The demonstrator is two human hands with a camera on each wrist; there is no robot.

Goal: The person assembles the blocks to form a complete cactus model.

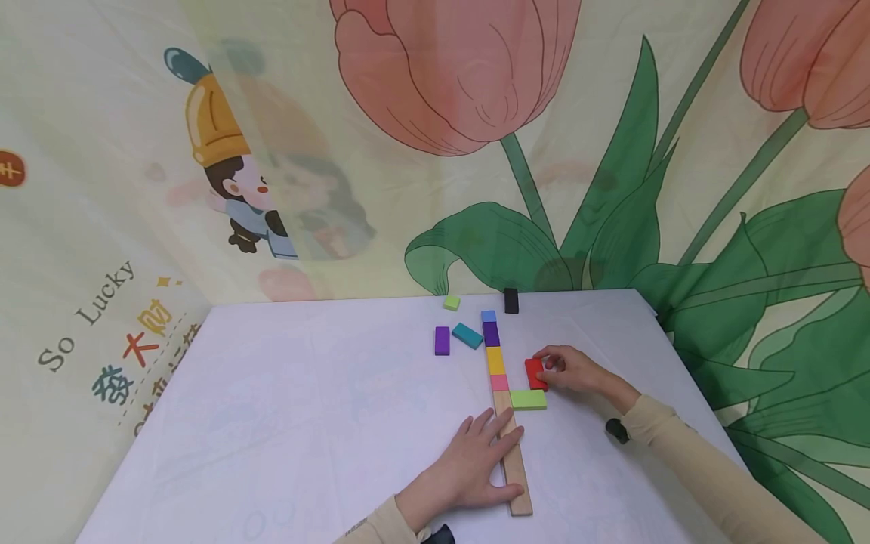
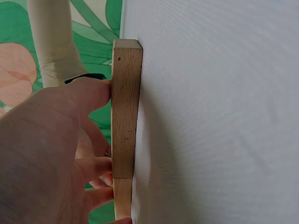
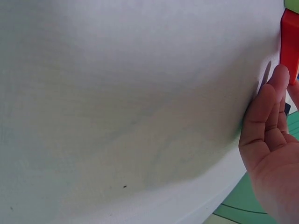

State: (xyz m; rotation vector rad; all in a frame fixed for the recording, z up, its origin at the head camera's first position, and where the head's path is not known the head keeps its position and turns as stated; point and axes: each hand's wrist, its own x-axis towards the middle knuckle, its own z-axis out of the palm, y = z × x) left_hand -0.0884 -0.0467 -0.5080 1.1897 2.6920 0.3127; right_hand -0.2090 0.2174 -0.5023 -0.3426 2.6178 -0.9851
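Observation:
In the head view my left hand (image 1: 476, 461) lies with spread fingers on the plain wooden blocks (image 1: 520, 483), which stand end to end. The left wrist view shows its fingertips against the upper edge of one wooden block (image 2: 125, 112). My right hand (image 1: 578, 370) pinches a red block (image 1: 535, 374) flat on the table. Just in front of it a light green block (image 1: 528, 400) juts sideways from the row. Beyond the wood the row continues with pink (image 1: 499, 383), yellow (image 1: 496, 361), dark purple (image 1: 492, 334) and blue (image 1: 488, 316) blocks.
Left of the row's far end lie a purple block (image 1: 442, 341) and a teal block (image 1: 467, 335). Near the back edge are a small green block (image 1: 451, 303) and a black block (image 1: 511, 301). A white cloth (image 1: 272, 423) covers the table; a printed curtain hangs behind.

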